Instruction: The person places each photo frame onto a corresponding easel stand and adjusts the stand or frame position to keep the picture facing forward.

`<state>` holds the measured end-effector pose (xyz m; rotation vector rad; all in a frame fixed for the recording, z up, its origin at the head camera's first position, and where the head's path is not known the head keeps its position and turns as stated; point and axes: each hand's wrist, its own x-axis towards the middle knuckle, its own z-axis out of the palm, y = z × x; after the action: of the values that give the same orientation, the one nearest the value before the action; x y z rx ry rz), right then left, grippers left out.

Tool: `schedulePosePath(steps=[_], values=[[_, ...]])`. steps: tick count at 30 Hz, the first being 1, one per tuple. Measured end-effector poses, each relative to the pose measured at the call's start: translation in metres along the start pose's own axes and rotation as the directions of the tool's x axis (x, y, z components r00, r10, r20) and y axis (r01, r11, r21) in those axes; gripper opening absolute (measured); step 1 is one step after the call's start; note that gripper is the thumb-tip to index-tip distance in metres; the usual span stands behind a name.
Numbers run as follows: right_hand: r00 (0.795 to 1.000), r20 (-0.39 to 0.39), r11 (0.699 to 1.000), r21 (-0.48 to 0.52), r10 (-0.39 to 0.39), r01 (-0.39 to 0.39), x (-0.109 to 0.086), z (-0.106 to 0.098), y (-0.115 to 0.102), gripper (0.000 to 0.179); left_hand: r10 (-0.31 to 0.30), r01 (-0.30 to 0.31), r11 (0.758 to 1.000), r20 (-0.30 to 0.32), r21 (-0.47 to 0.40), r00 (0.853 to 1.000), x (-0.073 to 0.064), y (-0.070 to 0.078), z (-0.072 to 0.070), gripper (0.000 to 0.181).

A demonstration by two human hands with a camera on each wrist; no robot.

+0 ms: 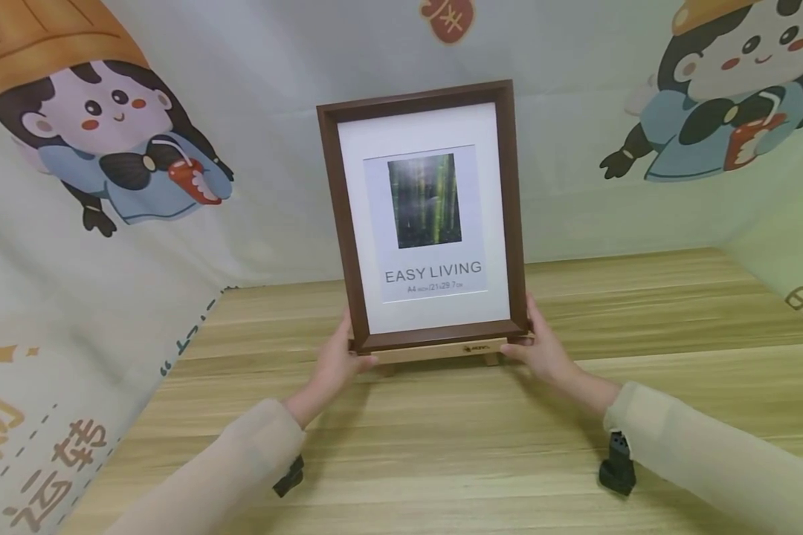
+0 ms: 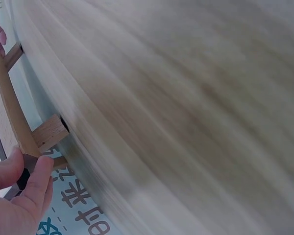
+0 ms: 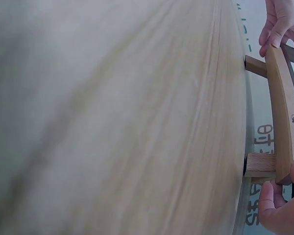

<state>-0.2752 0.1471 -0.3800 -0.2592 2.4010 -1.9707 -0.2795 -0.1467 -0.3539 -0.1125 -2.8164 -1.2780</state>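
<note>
A brown picture frame (image 1: 515,208) with a white mat and a bamboo print stands upright, leaning slightly back, on a small wooden easel (image 1: 435,351). My left hand (image 1: 337,360) grips the lower left corner, its thumb on the front of the easel's ledge. At the opposite corner my right hand (image 1: 542,349) holds on the same way. In the left wrist view, thumb and fingers of the left hand (image 2: 24,188) pinch the end of the ledge (image 2: 12,107). The right wrist view has the right hand (image 3: 281,208) around the ledge's other end, near a printed logo. The easel's feet meet the table.
The wood-grain table (image 1: 435,446) spreads around the easel. Behind it hangs a pale cloth (image 1: 274,148) with cartoon figures and lettering, which also runs down the left side. Black wrist devices (image 1: 618,467) hang under both sleeves.
</note>
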Motion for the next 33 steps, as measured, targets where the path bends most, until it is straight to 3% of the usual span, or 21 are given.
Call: schedulePosePath(steps=[13, 33], values=[[1.0, -0.015, 1.0, 0.017, 0.013, -0.013, -0.004, -0.008, 0.0, 0.103, 0.0, 0.0, 0.999, 0.014, -0.043, 1.0, 0.004, 0.006, 0.007, 0.106], [1.0, -0.025, 1.0, 0.02, 0.006, -0.005, -0.008, -0.02, 0.006, 0.102, 0.005, -0.005, 1.0, 0.031, -0.02, 1.0, 0.008, 0.013, 0.015, 0.108]])
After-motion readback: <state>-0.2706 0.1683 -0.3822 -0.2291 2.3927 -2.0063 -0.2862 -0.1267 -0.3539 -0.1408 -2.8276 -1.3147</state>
